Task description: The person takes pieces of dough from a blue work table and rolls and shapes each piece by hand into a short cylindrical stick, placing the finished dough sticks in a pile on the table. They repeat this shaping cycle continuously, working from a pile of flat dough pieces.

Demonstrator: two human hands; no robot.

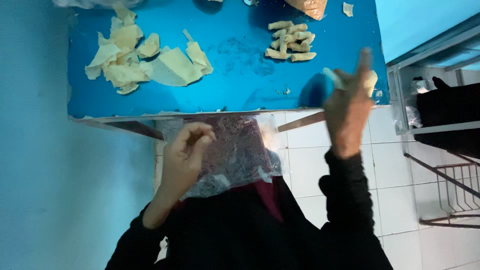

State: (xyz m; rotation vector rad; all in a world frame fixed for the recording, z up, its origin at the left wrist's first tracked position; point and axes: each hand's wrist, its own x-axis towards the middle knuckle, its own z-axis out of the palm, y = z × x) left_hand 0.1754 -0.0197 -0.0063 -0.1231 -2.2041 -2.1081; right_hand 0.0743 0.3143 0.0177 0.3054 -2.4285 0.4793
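**Handling thin pastry wrappers over a blue counter**

Reading from left to right, the view begins with a loose heap of pale yellow wrapper sheets lying on the blue counter, crumpled and overlapping. They appear very light, soft and easily torn; a judgement is that each sheet is best lifted by a free corner or edge with a gentle pinch, not pressed flat. Below the counter edge, the left hand has its fingers curled narrowly together in a pinch at the top of a clear plastic bag, which lies crinkled in the person's lap; the film looks limp and slippery. Whether the pinch actually closes on the film or on something smaller cannot be told. Further right on the counter, a small stack of finished rolls lies well apart from the sheets. The right hand is raised and blurred by motion, one finger extended upward, with a pale scrap showing just beside it; its grip cannot be made out. The bag's dark contents are indistinct, and the orange-brown item at the top edge is cut off.
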